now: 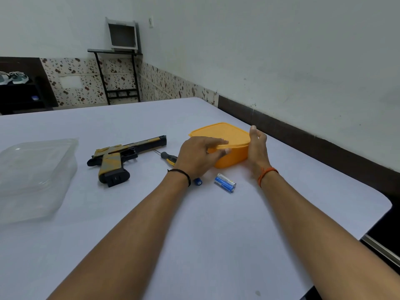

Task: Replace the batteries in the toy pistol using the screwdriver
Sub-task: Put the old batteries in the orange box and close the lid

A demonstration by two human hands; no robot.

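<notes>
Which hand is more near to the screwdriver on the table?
Left. The left hand is right beside the screwdriver, its wrist side hiding the handle end. The right hand is further off, against the far side of the orange box.

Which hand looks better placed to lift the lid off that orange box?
Left, I'd judge. The left hand already pinches the lid's near edge, thumb underneath, while the right hand lies flat against the orange box's side, steadying it.

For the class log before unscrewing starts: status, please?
Left hand grips orange container lid edge; right hand braces its side. Toy pistol, screwdriver, blue batteries lie untouched. Nothing blocking pistol.
</notes>
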